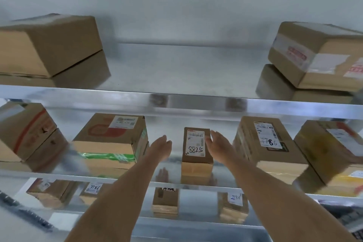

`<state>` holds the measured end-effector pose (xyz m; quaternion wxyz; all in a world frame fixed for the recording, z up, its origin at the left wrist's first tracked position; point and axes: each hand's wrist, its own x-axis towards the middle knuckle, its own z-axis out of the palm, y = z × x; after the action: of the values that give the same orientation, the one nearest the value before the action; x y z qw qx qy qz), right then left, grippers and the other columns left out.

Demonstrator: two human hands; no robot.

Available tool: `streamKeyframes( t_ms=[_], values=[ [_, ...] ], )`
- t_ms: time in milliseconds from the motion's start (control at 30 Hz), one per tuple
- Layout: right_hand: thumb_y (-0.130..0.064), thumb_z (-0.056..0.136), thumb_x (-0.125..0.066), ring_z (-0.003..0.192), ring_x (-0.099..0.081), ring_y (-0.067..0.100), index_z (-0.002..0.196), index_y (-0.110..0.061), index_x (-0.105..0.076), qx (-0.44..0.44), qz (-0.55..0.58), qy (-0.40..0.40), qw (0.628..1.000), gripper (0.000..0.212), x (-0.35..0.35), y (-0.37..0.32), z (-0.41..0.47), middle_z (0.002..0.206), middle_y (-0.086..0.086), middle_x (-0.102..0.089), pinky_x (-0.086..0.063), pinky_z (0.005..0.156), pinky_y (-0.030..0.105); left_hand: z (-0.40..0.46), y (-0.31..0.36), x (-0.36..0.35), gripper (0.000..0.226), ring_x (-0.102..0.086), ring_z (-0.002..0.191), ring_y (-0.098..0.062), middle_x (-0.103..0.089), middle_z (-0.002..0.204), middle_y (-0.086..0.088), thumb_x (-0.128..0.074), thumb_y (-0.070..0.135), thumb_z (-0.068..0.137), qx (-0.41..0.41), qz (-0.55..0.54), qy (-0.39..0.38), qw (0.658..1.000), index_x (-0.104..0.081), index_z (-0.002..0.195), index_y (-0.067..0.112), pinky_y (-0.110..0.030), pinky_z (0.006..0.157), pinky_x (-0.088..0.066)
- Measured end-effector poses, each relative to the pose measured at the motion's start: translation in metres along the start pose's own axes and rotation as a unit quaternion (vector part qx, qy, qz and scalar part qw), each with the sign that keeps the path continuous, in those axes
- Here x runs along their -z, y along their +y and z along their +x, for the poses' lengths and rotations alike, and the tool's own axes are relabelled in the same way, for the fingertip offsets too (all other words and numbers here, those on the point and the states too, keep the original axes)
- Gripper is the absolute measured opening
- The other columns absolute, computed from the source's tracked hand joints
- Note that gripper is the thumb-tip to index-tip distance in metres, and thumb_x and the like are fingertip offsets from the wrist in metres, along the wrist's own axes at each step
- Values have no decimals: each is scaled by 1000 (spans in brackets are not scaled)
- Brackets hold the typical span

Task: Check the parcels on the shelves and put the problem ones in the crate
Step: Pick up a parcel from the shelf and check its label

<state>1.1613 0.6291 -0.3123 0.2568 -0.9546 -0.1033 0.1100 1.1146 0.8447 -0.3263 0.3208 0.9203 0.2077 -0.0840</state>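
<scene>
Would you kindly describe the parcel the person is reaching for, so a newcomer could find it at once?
Look at the middle metal shelf of the rack, between the open left hand and right hand. There stands a small, narrow brown cardboard box. Unlike its larger neighbours, its white top label carries the handwritten number 8825.

two bare forearms, seemingly no sleeves, blurred

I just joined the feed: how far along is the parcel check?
Done: nothing shows as finished; no crate is in view. In hand: the left hand and right hand, both open, flank the small parcel marked 8825 on the middle shelf; the right touches its edge, neither grips. Left: the parcels either side, two on the top shelf, more on the shelf below.
</scene>
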Motion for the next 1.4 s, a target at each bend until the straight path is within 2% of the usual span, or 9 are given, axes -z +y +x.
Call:
streamKeyframes(
  t_ms=[167, 300, 400, 600, 833, 933, 1067, 1233, 1400],
  values=[
    [-35, 110, -29, 120, -59, 33, 143, -5, -43, -86, 64, -2, 994, 47, -12, 6, 8, 138, 19, -59, -48, 90, 35, 12, -4, -23, 48, -45, 144, -35, -45, 156, -19, -35, 26, 112, 29, -69, -54, 996, -40, 154, 2, -36, 114, -37],
    [-33, 111, -28, 105, -55, 29, 142, 3, -46, -174, 128, -32, 976, 50, -24, 9, 1, 133, 18, -59, -45, 87, 34, 6, -3, -43, 43, -51, 134, -37, -52, 146, -25, -30, 19, 112, 21, -117, -104, 987, -50, 139, -7, -42, 110, -41],
    [-33, 111, -35, 119, -58, 37, 140, 1, -54, -197, 207, -66, 956, 48, -31, 17, -2, 134, 20, -60, -49, 98, 41, -6, 5, -49, 41, -57, 129, -33, -59, 140, -16, -34, 24, 114, 50, -195, -144, 969, -55, 140, 1, -40, 106, -47],
    [-13, 111, -38, 88, -60, 9, 130, -17, -56, -204, 382, -111, 895, 27, -39, 21, -24, 103, -4, -66, -46, 61, 23, -33, 3, -53, 20, -64, 84, -11, -67, 99, 4, -42, 31, 113, 160, -424, -172, 875, -60, 110, 25, -24, 57, -51],
    [-46, 108, -46, 103, -65, 22, 134, -22, -49, -207, 531, -101, 816, 36, -49, 30, -34, 124, 6, -66, -50, 91, 44, -34, -21, -51, 21, -69, 112, -30, -74, 118, -12, -55, 26, 108, 175, -541, -138, 811, -65, 122, 15, -36, 82, -57],
    [-39, 111, -40, 103, -69, 32, 135, -17, -49, -213, 571, -90, 787, 33, -59, 38, -37, 113, 14, -73, -46, 104, 50, -34, -30, -56, 23, -71, 114, -31, -78, 113, -14, -54, 18, 108, 157, -566, -135, 798, -66, 125, 9, -40, 93, -59],
    [-24, 112, -39, 115, -69, 40, 135, -8, -50, -200, 602, -87, 768, 30, -63, 43, -40, 112, 19, -76, -58, 88, 43, -41, -38, -55, 22, -73, 111, -32, -78, 111, -16, -59, 9, 104, 122, -573, -137, 799, -65, 124, 4, -43, 97, -58],
    [-20, 112, -40, 115, -70, 33, 132, -6, -52, -191, 610, -93, 764, 27, -66, 48, -38, 115, 17, -75, -50, 108, 55, -43, -45, -51, 24, -73, 111, -30, -78, 114, -15, -64, 10, 101, 109, -579, -141, 795, -67, 124, 6, -38, 90, -58],
    [-19, 112, -40, 112, -71, 32, 125, -7, -54, -196, 607, -92, 765, 22, -66, 47, -37, 109, 14, -78, -53, 104, 50, -40, -46, -52, 29, -72, 113, -31, -77, 114, -16, -66, 14, 99, 105, -585, -139, 792, -65, 127, 4, -42, 98, -56]
  ],
)
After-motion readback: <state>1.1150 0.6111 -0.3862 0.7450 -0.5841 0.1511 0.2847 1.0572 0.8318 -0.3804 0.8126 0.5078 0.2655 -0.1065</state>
